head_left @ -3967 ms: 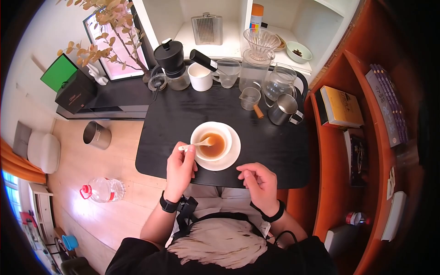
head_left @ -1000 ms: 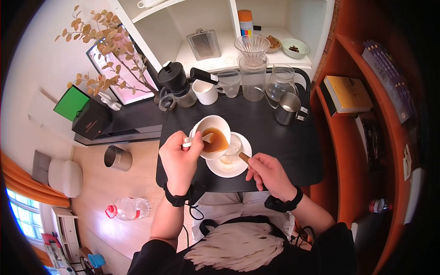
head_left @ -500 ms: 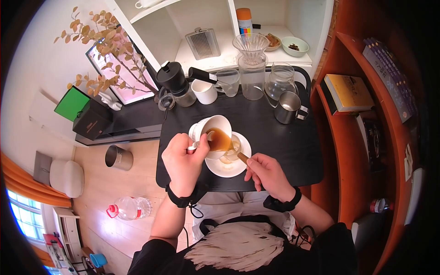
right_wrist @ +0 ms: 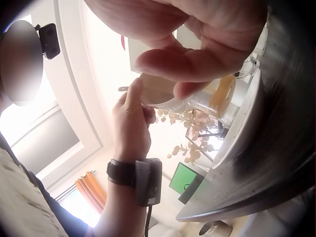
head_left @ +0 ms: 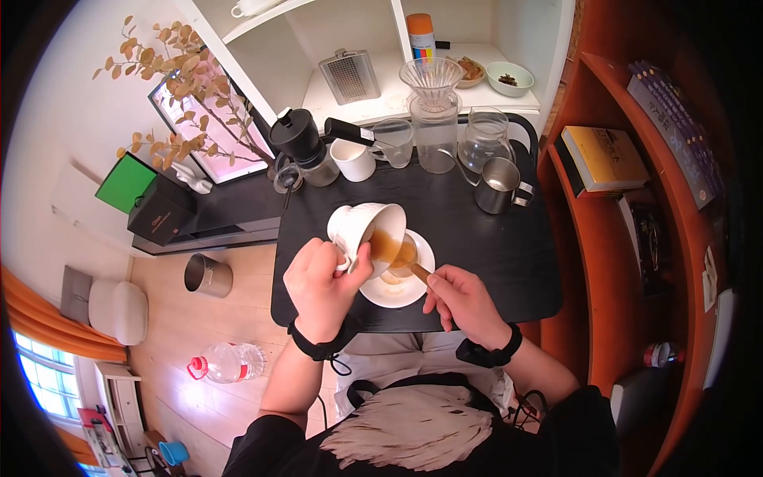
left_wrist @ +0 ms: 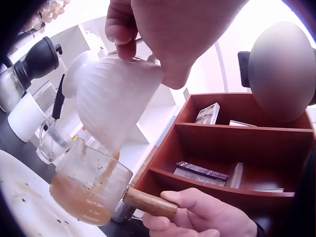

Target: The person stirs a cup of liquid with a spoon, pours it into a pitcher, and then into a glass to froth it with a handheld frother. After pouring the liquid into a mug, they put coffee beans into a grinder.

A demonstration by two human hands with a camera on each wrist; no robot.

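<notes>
My left hand (head_left: 319, 290) grips the white cup (head_left: 366, 222) by its handle, tilting it to the right. Brown liquid (head_left: 386, 245) runs from its rim into a small glass pitcher (head_left: 405, 255). The wooden handle (head_left: 420, 273) of that pitcher is pinched by my right hand (head_left: 469, 298). Beneath both lies a white saucer (head_left: 391, 300). In the left wrist view the ribbed cup (left_wrist: 113, 94) hangs above the glass pitcher (left_wrist: 81, 195), whose bottom holds brown liquid. Dark specks dot the saucer (left_wrist: 19, 197). I cannot make out the spoon.
Along the table's back stand a black grinder (head_left: 295, 133), a white mug (head_left: 353, 160), a glass dripper (head_left: 433, 79) on a vessel, a glass server (head_left: 483, 143) and a steel pitcher (head_left: 498, 186). A red-brown bookshelf (head_left: 598, 238) flanks the right side.
The cup has left the saucer and tipped further, with liquid now pouring. My left hand held the spoon before. The glass pitcher came from the table's back into my right hand.
</notes>
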